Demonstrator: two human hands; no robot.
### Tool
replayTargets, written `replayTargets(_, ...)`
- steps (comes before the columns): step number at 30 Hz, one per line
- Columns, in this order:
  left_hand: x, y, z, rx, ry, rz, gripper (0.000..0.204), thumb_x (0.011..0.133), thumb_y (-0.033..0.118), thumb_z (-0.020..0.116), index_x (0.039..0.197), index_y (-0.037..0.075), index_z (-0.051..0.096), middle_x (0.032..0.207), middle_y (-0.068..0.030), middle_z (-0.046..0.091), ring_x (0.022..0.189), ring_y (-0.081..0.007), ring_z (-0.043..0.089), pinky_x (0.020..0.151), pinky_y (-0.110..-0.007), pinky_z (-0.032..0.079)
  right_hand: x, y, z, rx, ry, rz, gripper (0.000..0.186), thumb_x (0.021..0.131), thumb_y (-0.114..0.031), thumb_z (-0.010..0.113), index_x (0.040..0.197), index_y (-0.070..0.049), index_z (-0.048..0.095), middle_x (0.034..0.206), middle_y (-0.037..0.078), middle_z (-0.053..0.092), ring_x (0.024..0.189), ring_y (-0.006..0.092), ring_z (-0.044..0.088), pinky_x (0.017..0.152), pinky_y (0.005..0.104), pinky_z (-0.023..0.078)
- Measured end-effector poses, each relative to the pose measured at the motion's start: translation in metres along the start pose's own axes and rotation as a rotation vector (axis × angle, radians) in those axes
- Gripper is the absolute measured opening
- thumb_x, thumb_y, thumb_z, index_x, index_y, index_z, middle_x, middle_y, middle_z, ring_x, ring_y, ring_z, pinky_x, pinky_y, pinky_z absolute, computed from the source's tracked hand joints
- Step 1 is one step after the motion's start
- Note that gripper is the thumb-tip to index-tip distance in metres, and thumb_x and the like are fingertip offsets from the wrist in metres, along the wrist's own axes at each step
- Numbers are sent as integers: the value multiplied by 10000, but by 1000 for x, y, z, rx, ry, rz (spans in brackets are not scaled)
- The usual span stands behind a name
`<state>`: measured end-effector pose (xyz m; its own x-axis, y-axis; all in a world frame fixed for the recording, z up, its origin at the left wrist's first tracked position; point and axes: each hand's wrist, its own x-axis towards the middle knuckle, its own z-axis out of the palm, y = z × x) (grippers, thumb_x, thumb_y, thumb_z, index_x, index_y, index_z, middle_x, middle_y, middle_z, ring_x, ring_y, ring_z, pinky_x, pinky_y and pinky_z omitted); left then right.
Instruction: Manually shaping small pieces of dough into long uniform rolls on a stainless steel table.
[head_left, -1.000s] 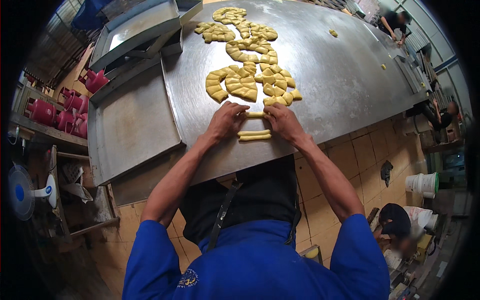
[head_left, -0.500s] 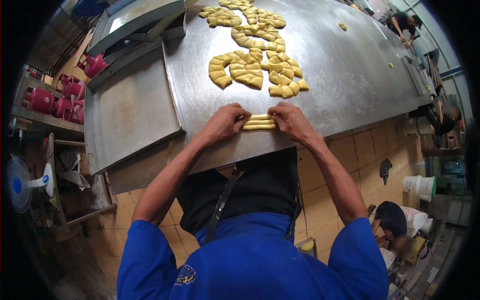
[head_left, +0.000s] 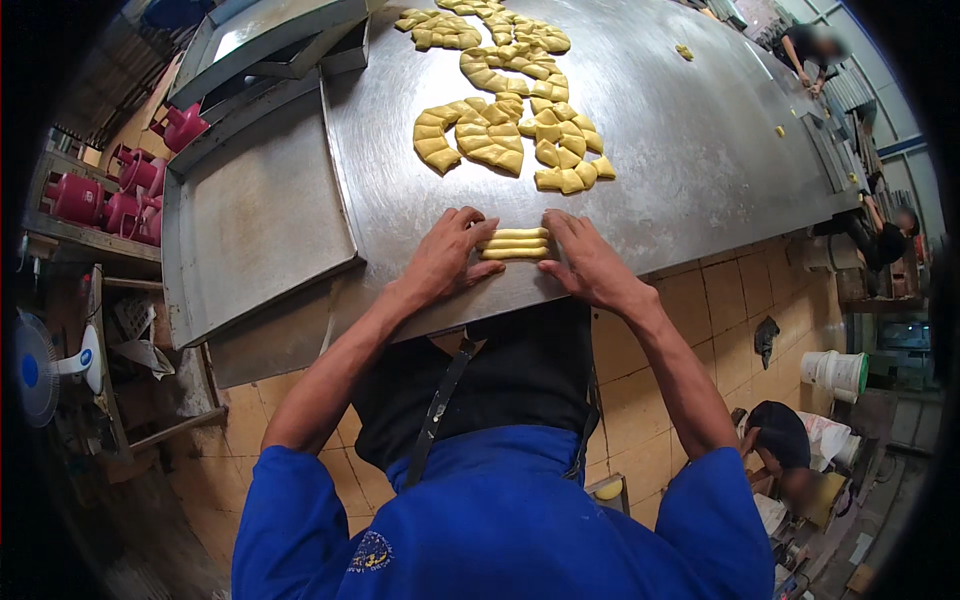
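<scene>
Three pale yellow dough strips (head_left: pixel 514 243) lie side by side near the front edge of the steel table (head_left: pixel 690 150). At their left end rests my left hand (head_left: pixel 447 252), open, its thumb stretched below the strips and its fingers above. My right hand (head_left: pixel 592 262) mirrors it at the other end, thumb and fingers spread apart. Both hands touch or nearly touch the strip ends. Beyond them, many cut dough pieces (head_left: pixel 490 140) sit in curved rows across the tabletop.
A shallow metal tray (head_left: pixel 265 195) lies left of my hands, with more trays (head_left: pixel 270 40) stacked behind it. Pink gas cylinders (head_left: pixel 75 200) and a fan (head_left: pixel 40 365) stand at far left. Co-workers are at the right, one crouching (head_left: pixel 780 440) near white buckets (head_left: pixel 835 373).
Both hands have gone from pinching the strip ends to spreading open around them, thumbs now toward the table's near edge. The strips remain in nearly the same place.
</scene>
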<state>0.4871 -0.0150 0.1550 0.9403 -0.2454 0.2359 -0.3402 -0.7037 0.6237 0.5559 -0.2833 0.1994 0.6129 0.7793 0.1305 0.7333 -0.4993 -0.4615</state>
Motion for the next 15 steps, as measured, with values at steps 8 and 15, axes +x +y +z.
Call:
replayTargets(8, -6, -2, 11, 33, 109, 27, 410, 912, 274, 820, 1253, 59, 748, 1190, -126, 662, 1139, -316, 586, 998, -428, 500, 26, -1, 8, 98, -189, 235, 433, 937, -170, 734, 1317, 4, 621, 1152, 193, 632, 1043, 312, 640, 953, 426, 529)
replayTargets(15, -12, -3, 16, 21, 144, -33, 402, 920, 274, 812, 1249, 50, 750, 1207, -124, 664, 1139, -308, 581, 1012, -434, 493, 27, 16, 19, 648, 95, 614, 301, 982, -194, 778, 1172, 38, 759, 941, 53, 782, 803, 92, 685, 749, 271, 567)
